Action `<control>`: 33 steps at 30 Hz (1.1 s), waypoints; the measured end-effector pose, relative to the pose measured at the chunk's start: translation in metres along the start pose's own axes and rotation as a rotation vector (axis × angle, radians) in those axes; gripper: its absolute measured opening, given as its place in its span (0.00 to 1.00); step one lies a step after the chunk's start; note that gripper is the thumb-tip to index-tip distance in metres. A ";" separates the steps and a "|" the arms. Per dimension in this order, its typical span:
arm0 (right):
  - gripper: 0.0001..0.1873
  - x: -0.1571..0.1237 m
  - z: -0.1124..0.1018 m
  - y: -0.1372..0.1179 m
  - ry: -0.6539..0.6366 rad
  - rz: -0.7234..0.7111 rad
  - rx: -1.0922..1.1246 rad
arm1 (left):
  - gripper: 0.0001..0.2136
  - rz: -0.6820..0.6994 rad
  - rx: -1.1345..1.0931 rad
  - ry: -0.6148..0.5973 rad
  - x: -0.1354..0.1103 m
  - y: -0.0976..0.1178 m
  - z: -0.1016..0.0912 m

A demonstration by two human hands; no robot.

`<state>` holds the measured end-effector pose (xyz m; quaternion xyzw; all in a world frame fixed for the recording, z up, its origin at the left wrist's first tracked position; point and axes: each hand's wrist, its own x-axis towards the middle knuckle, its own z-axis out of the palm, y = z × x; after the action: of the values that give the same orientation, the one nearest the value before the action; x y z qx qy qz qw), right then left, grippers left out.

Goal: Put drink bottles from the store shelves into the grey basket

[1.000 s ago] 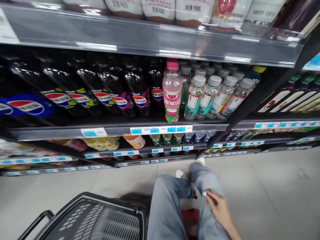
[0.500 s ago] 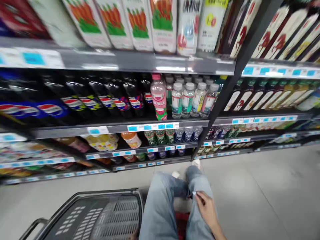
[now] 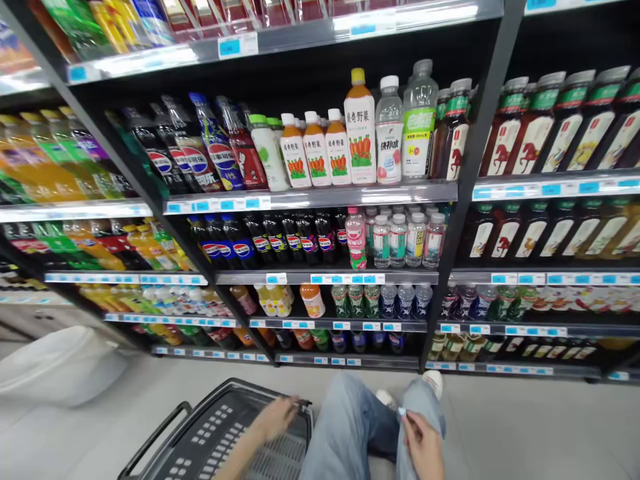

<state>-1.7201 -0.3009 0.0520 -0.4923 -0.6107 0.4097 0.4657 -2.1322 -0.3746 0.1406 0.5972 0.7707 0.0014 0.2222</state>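
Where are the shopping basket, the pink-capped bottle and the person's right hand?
shopping basket [image 3: 210,437], head view, perforated side wall.
pink-capped bottle [image 3: 355,235], head view, labelled body.
right hand [image 3: 425,443], head view, back of the hand.

View swung up and back, so the shelf of carrot juice bottles [image 3: 360,130] came fully into sight. The left hand [image 3: 274,417], out of frame before, showed up and landed on the black shopping basket [image 3: 200,433] rim.
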 end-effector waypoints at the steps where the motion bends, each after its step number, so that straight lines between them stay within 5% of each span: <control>1: 0.35 0.000 0.000 -0.001 0.002 -0.017 -0.011 | 0.15 0.031 -0.018 0.029 0.015 0.008 -0.025; 8: 0.37 0.005 -0.008 0.011 0.124 -0.083 -0.148 | 0.20 0.409 -0.149 0.586 0.099 0.107 -0.198; 12: 0.40 0.015 -0.014 0.023 0.228 -0.091 -0.251 | 0.21 0.659 -0.029 0.886 0.127 0.183 -0.271; 14: 0.42 0.018 -0.016 0.028 0.251 -0.090 -0.298 | 0.21 0.773 0.091 0.943 0.136 0.223 -0.298; 17: 0.42 0.021 -0.019 0.031 0.258 -0.076 -0.346 | 0.23 0.874 0.304 0.913 0.148 0.278 -0.326; 22: 0.44 0.025 -0.019 0.030 0.280 -0.052 -0.401 | 0.26 0.735 0.446 0.840 0.178 0.340 -0.356; 27: 0.43 0.027 -0.021 0.023 0.284 -0.039 -0.401 | 0.27 0.576 0.380 0.749 0.202 0.354 -0.371; 33: 0.44 0.027 -0.029 0.025 0.316 -0.047 -0.370 | 0.32 0.656 0.452 0.743 0.196 0.342 -0.373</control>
<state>-1.6892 -0.2683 0.0395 -0.6130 -0.6061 0.1980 0.4666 -1.9829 0.0017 0.5014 0.7985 0.5518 0.1158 -0.2112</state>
